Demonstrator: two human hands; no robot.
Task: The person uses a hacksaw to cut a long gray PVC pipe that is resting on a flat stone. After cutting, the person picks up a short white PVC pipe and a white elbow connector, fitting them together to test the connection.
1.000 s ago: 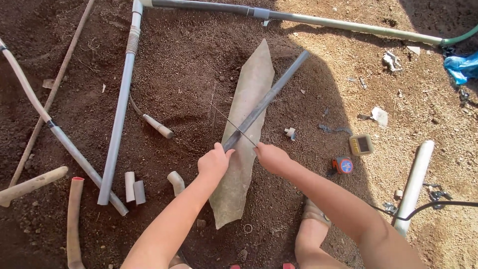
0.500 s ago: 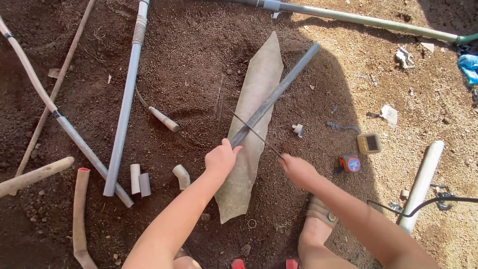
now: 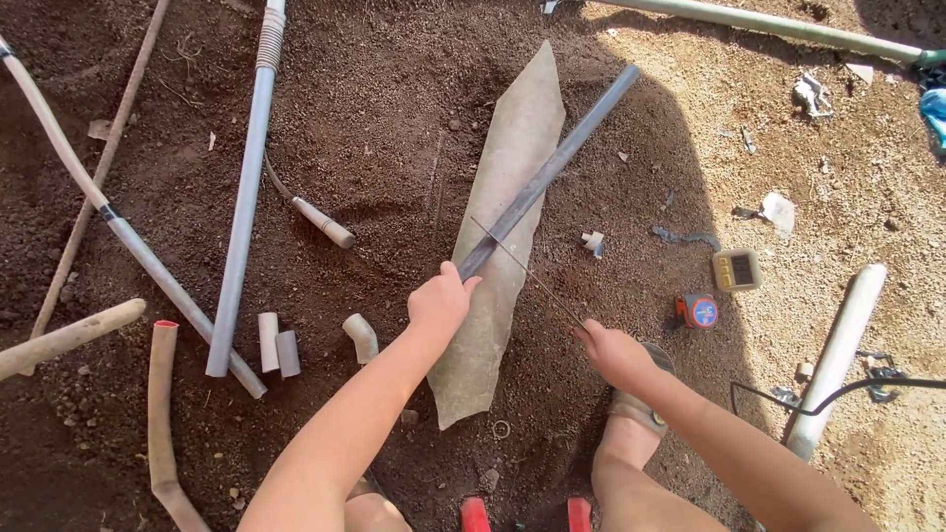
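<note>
Bare soil ground strewn with pipes. Grey pipe laid slantwise over long grey sheet, in middle of ground, near end clasped by left hand, fingers wrapped round it. Thin saw blade set across pipe just beyond that hand, gripped at near end by right hand, clenched. Step judged: sawing through pipe. Next move judged to call for steady strokes, pipe pinned firmly. Tape measure lying right of blade.

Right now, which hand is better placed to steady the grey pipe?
Probably the left hand: it already grips the pipe at its near end. The right hand holds the thin blade.
</note>
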